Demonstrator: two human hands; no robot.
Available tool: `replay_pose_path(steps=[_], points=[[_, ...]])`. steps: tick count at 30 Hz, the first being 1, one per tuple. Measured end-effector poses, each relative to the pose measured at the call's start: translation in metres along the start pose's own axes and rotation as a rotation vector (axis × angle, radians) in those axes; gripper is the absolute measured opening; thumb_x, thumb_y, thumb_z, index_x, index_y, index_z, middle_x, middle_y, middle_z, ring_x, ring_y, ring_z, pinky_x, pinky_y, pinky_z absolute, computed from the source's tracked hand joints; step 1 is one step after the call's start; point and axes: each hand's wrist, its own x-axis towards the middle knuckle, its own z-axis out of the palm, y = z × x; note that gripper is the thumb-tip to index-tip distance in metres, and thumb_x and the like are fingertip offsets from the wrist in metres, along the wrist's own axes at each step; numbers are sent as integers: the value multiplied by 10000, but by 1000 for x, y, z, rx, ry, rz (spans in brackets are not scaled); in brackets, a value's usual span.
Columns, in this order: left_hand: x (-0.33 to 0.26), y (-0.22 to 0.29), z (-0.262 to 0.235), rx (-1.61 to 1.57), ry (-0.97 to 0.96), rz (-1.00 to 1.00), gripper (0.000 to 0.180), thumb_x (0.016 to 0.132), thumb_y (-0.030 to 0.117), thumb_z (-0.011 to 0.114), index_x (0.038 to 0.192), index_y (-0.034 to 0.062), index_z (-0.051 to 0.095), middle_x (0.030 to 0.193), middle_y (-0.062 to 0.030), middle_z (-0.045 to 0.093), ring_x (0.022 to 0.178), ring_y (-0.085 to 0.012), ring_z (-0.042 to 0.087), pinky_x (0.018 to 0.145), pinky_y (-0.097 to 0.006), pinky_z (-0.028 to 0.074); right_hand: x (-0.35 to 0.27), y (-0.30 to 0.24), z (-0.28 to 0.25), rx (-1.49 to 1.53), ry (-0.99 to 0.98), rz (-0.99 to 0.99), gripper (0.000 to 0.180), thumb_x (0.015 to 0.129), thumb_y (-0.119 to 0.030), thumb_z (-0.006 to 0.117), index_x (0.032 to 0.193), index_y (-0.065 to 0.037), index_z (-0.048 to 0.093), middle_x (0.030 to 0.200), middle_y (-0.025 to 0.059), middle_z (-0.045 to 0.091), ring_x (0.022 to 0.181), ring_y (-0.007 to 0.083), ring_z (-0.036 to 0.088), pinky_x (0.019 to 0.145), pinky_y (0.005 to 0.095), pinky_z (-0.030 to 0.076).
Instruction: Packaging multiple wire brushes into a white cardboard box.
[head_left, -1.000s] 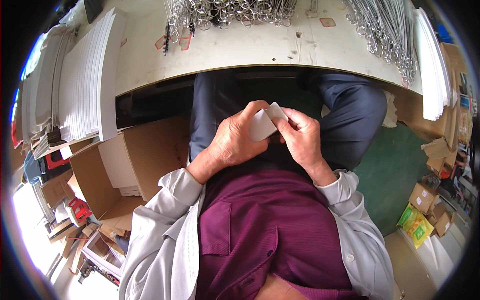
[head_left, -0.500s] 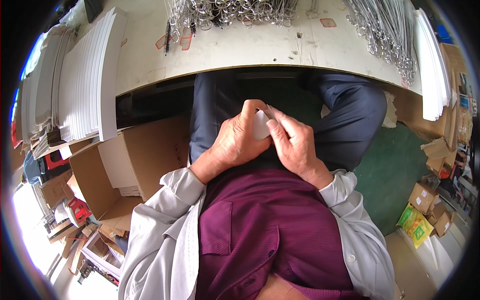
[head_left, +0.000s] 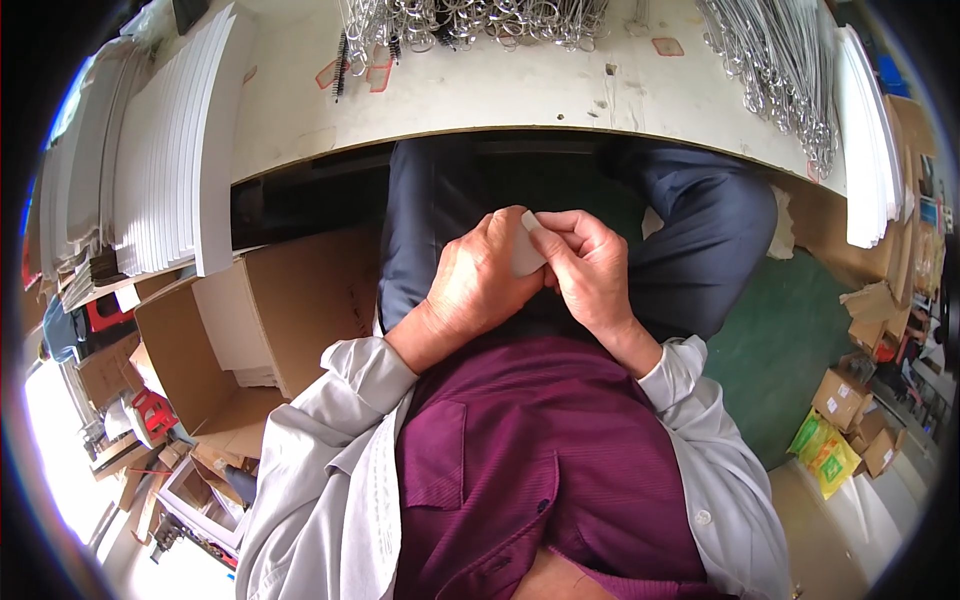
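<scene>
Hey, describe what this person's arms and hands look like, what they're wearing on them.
Both arms are in long, light grey sleeves with buttoned cuffs; the left sleeve shows a seam and folds, and the right sleeve has a small button near the lower edge. The left hand and right hand are bare: no gloves, rings or watch visible. A maroon shirt lies between the sleeves.

1. White piece (head_left: 524, 255) pinched btw left hand (head_left: 480, 285) & right hand (head_left: 590, 270) looks like matt paper or thin card to me, can't tell which.
2. Table top (head_left: 520, 95): pale, matt, scuffed w/ marks.
3. Wire rings (head_left: 470, 18) & wire bundle (head_left: 775, 75): shiny metal.
4. White sheet stack (head_left: 165, 170): smooth matt paper/board.
5. Box (head_left: 290, 310): plain brown cardboard, matt.
6. Shirt (head_left: 520, 460): maroon cloth, soft weave; sleeves (head_left: 320, 470) grey cloth.
</scene>
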Motion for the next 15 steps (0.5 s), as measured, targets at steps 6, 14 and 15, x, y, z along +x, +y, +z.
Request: replay_pose_path(steps=[6,14,15], points=[[-3,1,4,1,44,1,562,747,194,877,1210,4,622,1057,-186,720,944,-380,735,781,-444,615,2,-2,-7,73,19,94,138,986,-117,714,978,19,693,705,28,692,515,43,571,439,206,412],[-6,0,3,29,27,1,533,761,194,853,1203,-4,631,1077,-200,716,957,-380,732,808,-444,612,-1,-2,-7,37,60,53,173,988,-122,715,868,1,704,695,27,688,531,42,569,453,209,417],[-6,-1,4,30,26,0,533,761,194,853,1203,-4,631,1077,-200,716,957,-380,732,808,-444,612,-2,1,-4,38,61,53,173,988,-122,715,868,1,704,695,27,688,531,42,569,453,209,417]])
